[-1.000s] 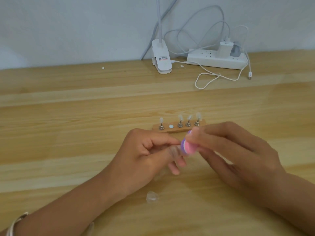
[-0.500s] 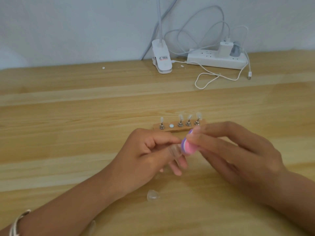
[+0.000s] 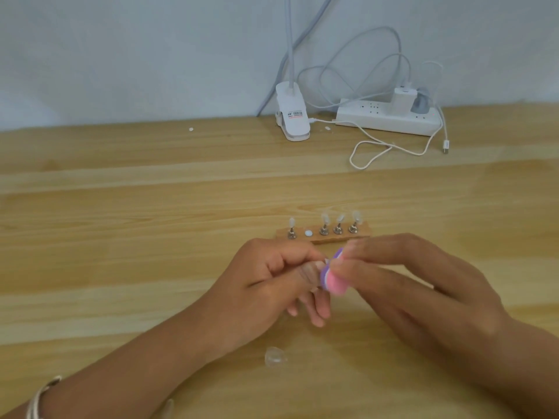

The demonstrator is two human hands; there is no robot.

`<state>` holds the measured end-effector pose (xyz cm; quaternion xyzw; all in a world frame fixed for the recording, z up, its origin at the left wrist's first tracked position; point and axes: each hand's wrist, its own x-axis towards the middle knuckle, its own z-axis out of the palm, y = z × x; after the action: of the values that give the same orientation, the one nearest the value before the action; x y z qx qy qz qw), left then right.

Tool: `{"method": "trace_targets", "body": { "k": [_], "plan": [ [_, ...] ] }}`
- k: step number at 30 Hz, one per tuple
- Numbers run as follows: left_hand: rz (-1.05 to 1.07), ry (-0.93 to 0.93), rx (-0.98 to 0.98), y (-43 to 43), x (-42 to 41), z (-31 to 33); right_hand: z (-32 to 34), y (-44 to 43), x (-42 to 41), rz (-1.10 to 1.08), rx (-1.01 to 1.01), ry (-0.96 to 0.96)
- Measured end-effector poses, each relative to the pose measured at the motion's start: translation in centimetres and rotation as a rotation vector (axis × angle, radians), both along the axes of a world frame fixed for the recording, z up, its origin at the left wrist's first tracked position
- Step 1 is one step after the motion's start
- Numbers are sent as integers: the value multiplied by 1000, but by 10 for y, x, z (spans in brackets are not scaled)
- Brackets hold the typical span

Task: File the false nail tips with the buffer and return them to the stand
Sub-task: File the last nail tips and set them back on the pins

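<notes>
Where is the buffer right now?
In the head view the buffer is mid-frame, pinched in the right hand, against the fingertips of the left hand, just nearer the camera than the stand.

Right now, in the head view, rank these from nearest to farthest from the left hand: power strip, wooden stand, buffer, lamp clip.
1. Buffer: held in the right hand, against the nail tip that the left hand pinches.
2. Wooden stand: just beyond the knuckles.
3. Lamp clip: at the far table edge, straight ahead.
4. Power strip: at the far edge, further right.
</notes>
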<state>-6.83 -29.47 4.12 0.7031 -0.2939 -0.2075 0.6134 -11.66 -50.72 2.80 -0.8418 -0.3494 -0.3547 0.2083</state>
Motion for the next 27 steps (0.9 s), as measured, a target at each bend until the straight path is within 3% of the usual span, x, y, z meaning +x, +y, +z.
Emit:
{"method": "trace_targets", "body": {
  "k": [4, 8, 12, 15, 22, 27],
  "plan": [
    [-5, -4, 13, 1, 1, -1, 2, 2, 1, -18, 105, 48],
    [-26, -8, 8, 1, 1, -2, 3, 2, -2, -5, 2, 50],
    [-36, 8, 9, 0, 2, -5, 8, 3, -5, 21, 86, 179],
    [-41, 3, 1, 0, 3, -6, 7, 0, -3, -9, -147, 9],
    [-63, -5, -17, 1, 3, -6, 1, 1, -3, 29, -129, -34],
    [-87, 30, -44, 1, 4, -4, 2, -15, 12, -140, 16, -18]
  ]
}}
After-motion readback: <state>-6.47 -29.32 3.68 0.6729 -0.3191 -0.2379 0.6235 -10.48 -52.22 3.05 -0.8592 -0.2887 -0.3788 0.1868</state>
